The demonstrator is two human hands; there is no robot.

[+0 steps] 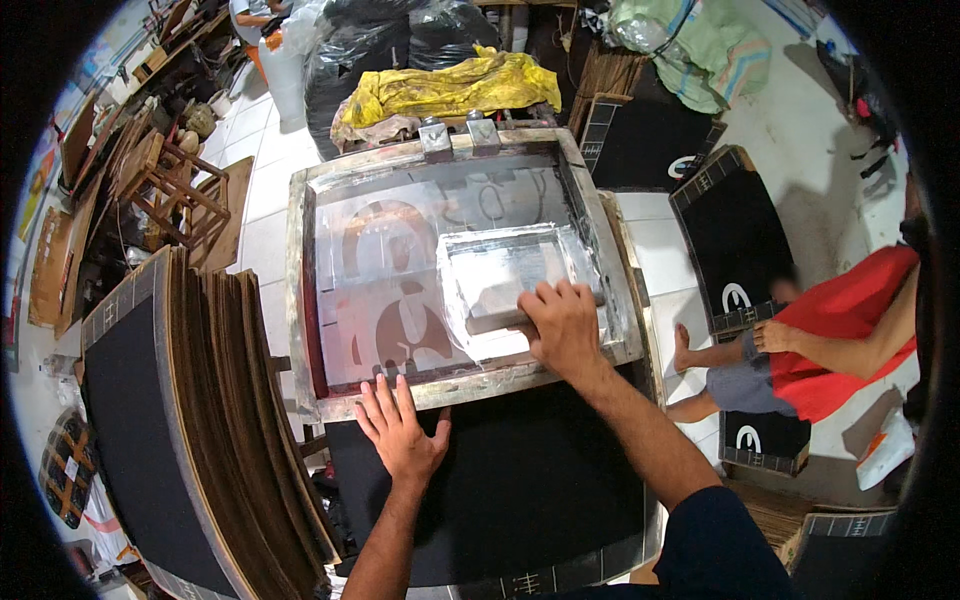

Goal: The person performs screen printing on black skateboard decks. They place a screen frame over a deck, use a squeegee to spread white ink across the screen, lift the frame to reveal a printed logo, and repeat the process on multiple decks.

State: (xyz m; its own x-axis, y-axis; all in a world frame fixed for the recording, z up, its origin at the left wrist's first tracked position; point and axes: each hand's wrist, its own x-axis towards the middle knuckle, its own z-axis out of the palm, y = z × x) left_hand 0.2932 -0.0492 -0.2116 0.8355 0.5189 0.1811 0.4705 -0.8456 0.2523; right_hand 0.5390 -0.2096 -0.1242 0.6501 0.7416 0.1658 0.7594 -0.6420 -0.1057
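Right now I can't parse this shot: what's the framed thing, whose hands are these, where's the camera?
The camera sits on the person's head and looks down, so the picture bends at its rim. Both forearms rising from the lower edge are that person's own. The wooden-framed printing screen lies flat over a black sheet. The right hand grips a pale squeegee resting on the mesh, which is smeared with whitish ink. The left hand presses flat, holding nothing, on the frame's near edge. A stack of black boards stands to the left. At right, another person in a red shirt sits on the floor.

Bright even light, fisheye-bent dark edges
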